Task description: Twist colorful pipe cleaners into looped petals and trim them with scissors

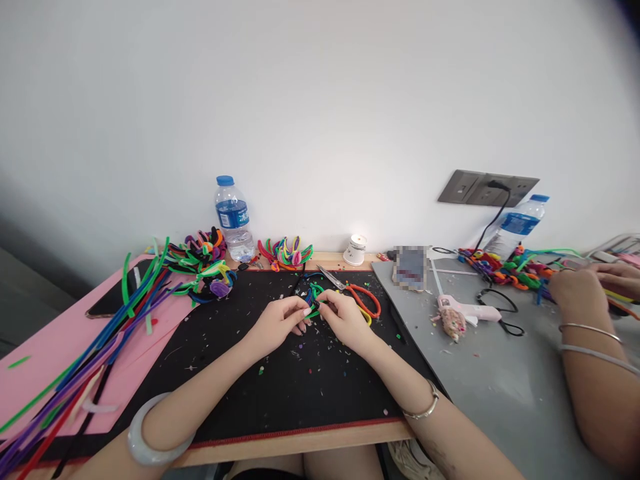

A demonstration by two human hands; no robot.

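Observation:
Over the middle of the black mat [240,387], my left hand [281,321] and my right hand [346,319] meet at the fingertips. Both are closed in a pinch on a small bundle of green and blue pipe cleaners [313,293]. The fingers partly cover the bundle, so its exact shape is hidden. Just behind and right of my right hand lie scissors with orange handles [367,300], their blades pointing back left. Something yellow [367,318] shows beside my right hand.
Long loose pipe cleaners [107,347] and a phone [117,293] lie on pink sheets [37,360] at left. Behind stand a water bottle [235,223] and a white spool [355,250]. Right are a glue gun [470,311] and another person's hands [577,293].

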